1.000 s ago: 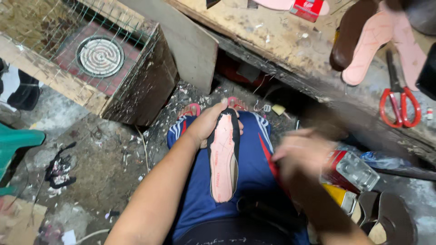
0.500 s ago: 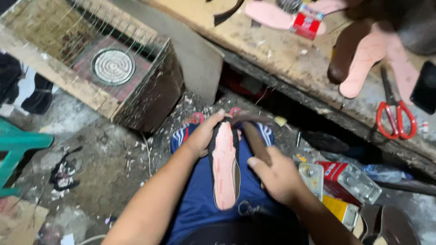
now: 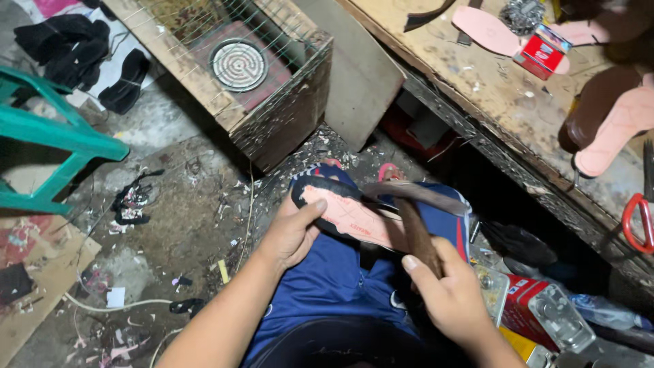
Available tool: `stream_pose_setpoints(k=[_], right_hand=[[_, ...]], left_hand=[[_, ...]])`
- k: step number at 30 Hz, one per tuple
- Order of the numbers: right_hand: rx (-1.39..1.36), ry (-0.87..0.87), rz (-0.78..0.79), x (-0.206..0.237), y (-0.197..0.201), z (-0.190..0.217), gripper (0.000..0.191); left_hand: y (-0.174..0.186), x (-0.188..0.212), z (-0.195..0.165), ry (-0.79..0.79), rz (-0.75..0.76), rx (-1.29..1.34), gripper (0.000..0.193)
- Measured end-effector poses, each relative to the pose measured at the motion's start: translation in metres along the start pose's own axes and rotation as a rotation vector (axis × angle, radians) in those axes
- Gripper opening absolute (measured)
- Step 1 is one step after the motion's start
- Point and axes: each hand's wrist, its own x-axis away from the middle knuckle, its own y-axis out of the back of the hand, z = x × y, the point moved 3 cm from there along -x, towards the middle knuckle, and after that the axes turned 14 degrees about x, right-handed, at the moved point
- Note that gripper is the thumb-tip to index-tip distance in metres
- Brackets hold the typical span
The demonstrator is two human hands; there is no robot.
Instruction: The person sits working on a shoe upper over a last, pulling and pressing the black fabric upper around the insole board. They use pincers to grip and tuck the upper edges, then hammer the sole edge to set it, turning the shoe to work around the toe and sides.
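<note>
Down on the lap, the sole lay pink face up across the blue shorts. The left hand held its near end, thumb pressed on the pink face and fingers curled under the black rim. The right hand was wrapped tight around the handle of a hammer, whose head lay over the sole's far end, blurred, so contact could not be told. Open floor, littered with scraps, spread off the lap's left edge. Beyond the knees stood a wooden box with a wire top and a round coil inside. A workbench crowded the right side, carrying pink insoles, a red packet and red scissors. Tins sat just beside the right wrist, and a green stool stood well apart at far left.
</note>
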Motion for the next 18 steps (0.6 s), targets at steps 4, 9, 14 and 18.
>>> stream_pose_setpoints(k=[4,9,14,18], right_hand=[[0.009,0.171,-0.029,0.024,0.005,0.041,0.036],[-0.112,0.520,-0.105,0.035,-0.004,0.128,0.037],[0.538,0.480,0.031,0.013,-0.013,0.174,0.038],[0.001,0.610,-0.154,0.032,0.005,0.161,0.037]], left_hand=[[0.020,0.014,-0.003,0.001,0.072,-0.057,0.044],[0.035,0.019,0.001,-0.073,0.080,-0.083,0.040],[0.041,0.022,0.002,-0.077,0.017,-0.099,0.040],[0.044,0.021,-0.002,-0.079,0.028,-0.100,0.033]])
